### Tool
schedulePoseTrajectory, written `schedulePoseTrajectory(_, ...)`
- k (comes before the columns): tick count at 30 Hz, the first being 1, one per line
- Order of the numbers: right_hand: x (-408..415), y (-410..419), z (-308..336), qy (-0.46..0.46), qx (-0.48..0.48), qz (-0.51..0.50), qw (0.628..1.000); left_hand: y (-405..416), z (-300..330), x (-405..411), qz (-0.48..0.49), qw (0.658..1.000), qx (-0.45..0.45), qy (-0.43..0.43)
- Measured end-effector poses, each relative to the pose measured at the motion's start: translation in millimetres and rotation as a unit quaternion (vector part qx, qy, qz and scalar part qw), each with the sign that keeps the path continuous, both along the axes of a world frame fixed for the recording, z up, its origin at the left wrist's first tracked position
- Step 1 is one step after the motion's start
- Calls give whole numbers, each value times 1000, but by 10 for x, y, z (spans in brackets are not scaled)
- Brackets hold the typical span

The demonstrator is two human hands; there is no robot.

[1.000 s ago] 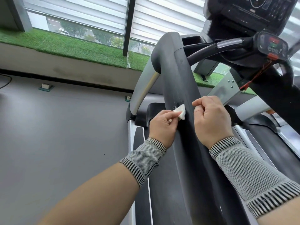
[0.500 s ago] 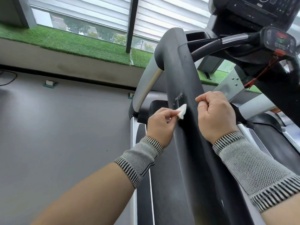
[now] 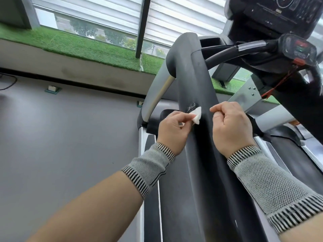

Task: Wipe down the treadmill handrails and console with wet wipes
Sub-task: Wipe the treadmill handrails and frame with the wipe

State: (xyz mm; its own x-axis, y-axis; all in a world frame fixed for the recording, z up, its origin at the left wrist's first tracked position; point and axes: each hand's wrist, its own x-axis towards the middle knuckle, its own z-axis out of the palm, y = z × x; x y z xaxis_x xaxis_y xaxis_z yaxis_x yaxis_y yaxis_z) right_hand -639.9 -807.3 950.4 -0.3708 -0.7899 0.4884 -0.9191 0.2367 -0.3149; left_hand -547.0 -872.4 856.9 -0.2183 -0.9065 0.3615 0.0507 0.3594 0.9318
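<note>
Left hand [image 3: 172, 130] grip: small white wipe [image 3: 249, 115] (folded) against black handrail [image 3: 197, 95]

Two bare forearms, grey mesh-knit wrist sleeves [image 3: 267, 182] with black-and-white striped ribbed cuffs at both ends, bare hands [image 3: 172, 131], no rings

1. Two hands: the left hand [image 3: 172, 131] and the right hand [image 3: 230, 127].
2. One white wipe [image 3: 249, 115], as far as its folded shape lets me tell.
3. Two knitted wrist sleeves [image 3: 148, 169], one on each forearm.
4. One broad black handrail [image 3: 195, 95].
5. One console [image 3: 279, 13], cut off by the top edge.
6. One small control panel [image 3: 299, 49] with a red clip.
7. Two small floor sockets [image 3: 52, 89].
</note>
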Motion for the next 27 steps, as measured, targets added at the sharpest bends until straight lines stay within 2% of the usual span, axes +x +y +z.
schedulePoseTrajectory(2, 0, -4, -4, 1, -3, -1, 1000, 227, -53, 56, -30, 999, -30, 10)
schedulePoseTrajectory(5, 9, -6, -17, 3, -5, 0, 1000, 201, -43, -47, -27, 1000, -9, 13)
schedulePoseTrajectory(12, -1, -18, -28, 15, 2, -9, 1000, -523, 271, -326, 9, 997, 11, -78)
schedulePoseTrajectory(15, -5, -12, -25, 9, 3, -12, 1000, -507, 202, -239, 14, 998, 11, -67)
schedulePoseTrajectory(18, -31, -23, 25, -38, -2, -28, 999, -155, 9, -51, 14, 999, -20, -32)
schedulePoseTrajectory(22, -51, -171, 151, -39, 3, -40, 998, 106, -106, -70, -24, 999, 38, 19)
schedulePoseTrajectory(27, -79, -383, 175, -4, 27, -42, 999, -395, 95, -312, 18, 998, 46, -25)
